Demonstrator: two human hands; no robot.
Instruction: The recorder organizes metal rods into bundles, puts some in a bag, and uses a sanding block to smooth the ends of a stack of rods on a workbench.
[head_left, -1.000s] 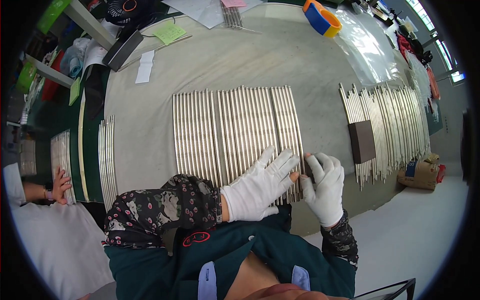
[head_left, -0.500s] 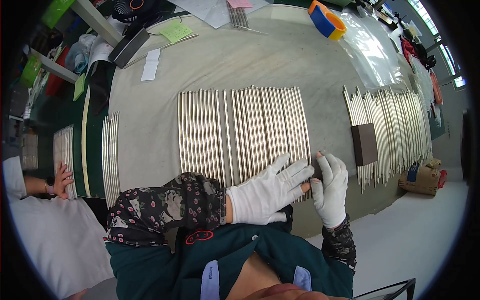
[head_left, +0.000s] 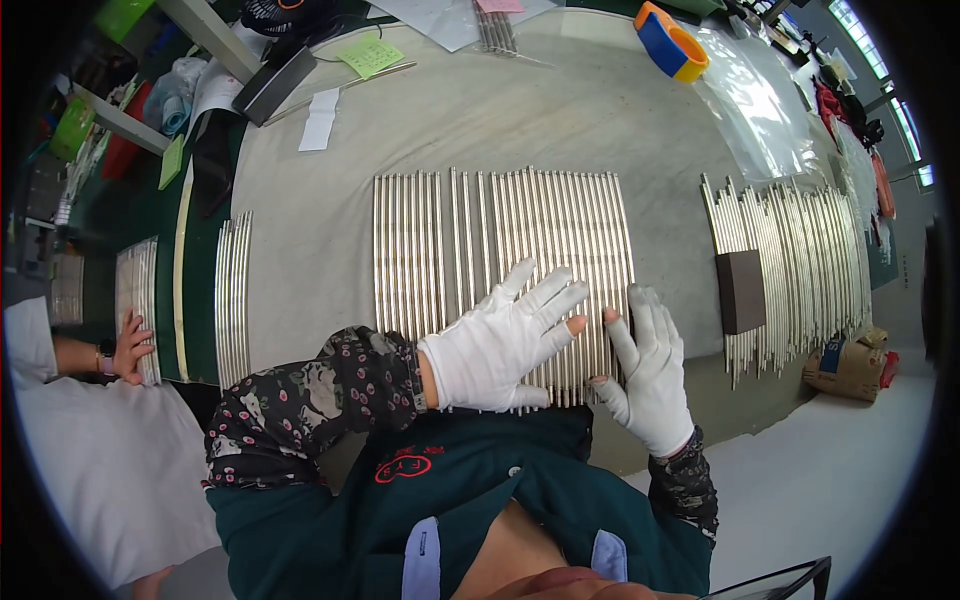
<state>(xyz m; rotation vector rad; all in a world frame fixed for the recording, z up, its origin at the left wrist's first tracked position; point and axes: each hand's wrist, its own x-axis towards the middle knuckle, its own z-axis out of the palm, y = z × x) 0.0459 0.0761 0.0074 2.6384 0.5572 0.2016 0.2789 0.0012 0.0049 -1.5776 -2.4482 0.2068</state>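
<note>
Slim silvery metal rods (head_left: 560,225) lie side by side on the grey-covered table, their far ends roughly in line. Two narrow gaps split the row near its left part, with a few rods standing apart there. My left hand (head_left: 505,340), in a white glove with some bare fingertips, lies flat across the near half of the rods, fingers spread. At the row's right edge rests my right hand (head_left: 648,375), gloved too, its fingers stretched out and touching the outermost rods. Neither hand grips anything. The near parts of several rods are hidden beneath my left hand.
A second batch of rods (head_left: 800,260) lies at the right with a dark brown block (head_left: 741,292) on it. Another small row of rods (head_left: 234,300) is at the left. A co-worker's hand (head_left: 132,347) touches a bundle farther left. A blue-orange tape roll (head_left: 672,42) sits at the back.
My left hand has slid left over the rods, and my right hand has come down against the row's right edge. One more rod stands apart at the gap. The view shifted slightly.
</note>
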